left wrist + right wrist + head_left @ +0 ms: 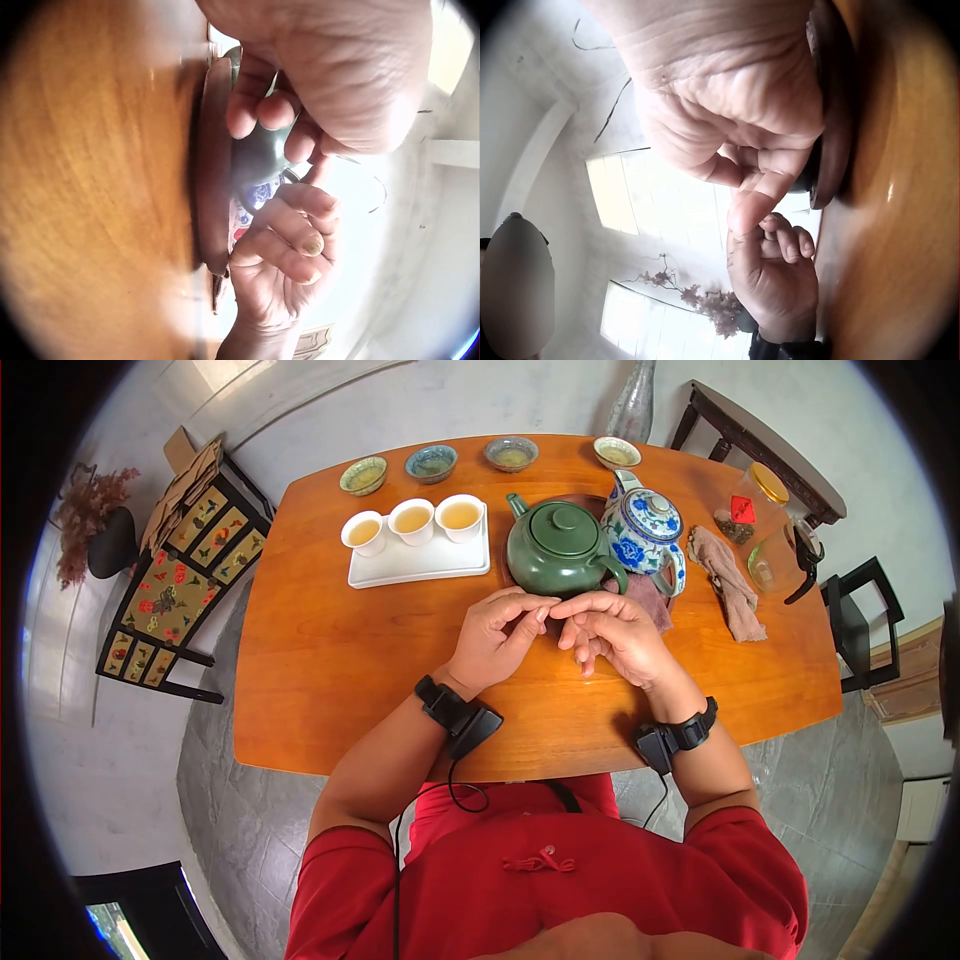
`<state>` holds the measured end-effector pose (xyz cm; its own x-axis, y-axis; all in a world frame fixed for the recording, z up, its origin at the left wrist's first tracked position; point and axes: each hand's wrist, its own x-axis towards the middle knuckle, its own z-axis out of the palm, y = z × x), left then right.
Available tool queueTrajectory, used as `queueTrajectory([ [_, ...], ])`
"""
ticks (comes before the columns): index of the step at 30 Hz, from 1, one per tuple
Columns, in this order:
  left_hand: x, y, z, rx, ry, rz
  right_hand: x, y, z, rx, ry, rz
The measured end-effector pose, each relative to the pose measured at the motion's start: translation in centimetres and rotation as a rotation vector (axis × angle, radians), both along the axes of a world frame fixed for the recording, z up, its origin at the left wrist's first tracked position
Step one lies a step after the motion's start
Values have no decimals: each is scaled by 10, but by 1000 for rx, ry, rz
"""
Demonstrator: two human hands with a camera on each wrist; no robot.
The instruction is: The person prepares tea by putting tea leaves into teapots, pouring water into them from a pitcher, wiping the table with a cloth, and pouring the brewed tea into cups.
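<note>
My left hand (pixel 500 635) and right hand (pixel 625 635) meet at the fingertips above the table's near half. Fingers on both are loosely bent, and neither hand holds anything. Just beyond them sits a green lidded teapot (pixel 560 572), its handle close to the right hand's fingers. Beside it stands a white teapot with blue flowers (pixel 640 520), its handle facing me. Both pots are by a round brown tray (pixel 214 165), partly hidden by them. A folded mauve cloth (pixel 650 603) lies at the tray's near right edge.
Three white cups of pale yellow tea stand on a white rectangular tray (pixel 420 568) at the left. Several patterned bowls, such as the blue one (pixel 431 464), line the table's far edge. A crumpled cloth (pixel 728 580), a lidded jar (pixel 757 500) and a glass pitcher (pixel 778 560) are at the right.
</note>
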<state>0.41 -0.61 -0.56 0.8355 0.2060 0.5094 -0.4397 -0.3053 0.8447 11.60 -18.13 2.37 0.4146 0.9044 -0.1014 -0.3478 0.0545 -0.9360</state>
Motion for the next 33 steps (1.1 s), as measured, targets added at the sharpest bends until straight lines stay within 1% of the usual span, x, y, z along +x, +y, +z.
queueTrajectory([
  [4, 2, 2, -3, 66, 2, 41, 1, 1, -2, -2, -17, 0],
  [6, 5, 1, -5, 94, -51, 80, 1, 1, -1, -10, -11, 0],
  [10, 4, 2, -7, 95, -10, 132, 0, 1, -2, -4, -2, 7],
  [13, 7, 2, -12, 108, -62, 160, -2, 1, 1, -36, -9, -5],
  [15, 6, 2, -13, -33, 13, 179, 2, 1, 0, 6, 21, -10],
  [16, 6, 3, -13, -32, 11, 180, 3, 1, 0, 48, 51, -16],
  [17, 6, 4, -13, -84, 53, 166, 3, 1, 0, 50, 49, -16],
  [18, 5, 5, -12, -136, 96, 151, 2, 1, -1, 60, 57, -46],
  [19, 4, 5, -11, -133, 95, 151, 2, 1, -1, 71, 65, -77],
  [21, 4, 5, -10, -227, 127, 122, 4, 3, -7, 106, 64, -61],
  [23, 4, 3, -10, -251, 114, 119, 4, 4, -9, 143, 61, -49],
  [29, 6, 1, -9, -320, 96, 108, 4, 2, -6, 119, 64, 21],
  [32, 5, 3, -7, -350, 90, 78, 0, 1, -3, 56, 16, 130],
  [33, 5, 4, -8, -379, 90, 58, -1, 0, -1, 64, 9, 123],
])
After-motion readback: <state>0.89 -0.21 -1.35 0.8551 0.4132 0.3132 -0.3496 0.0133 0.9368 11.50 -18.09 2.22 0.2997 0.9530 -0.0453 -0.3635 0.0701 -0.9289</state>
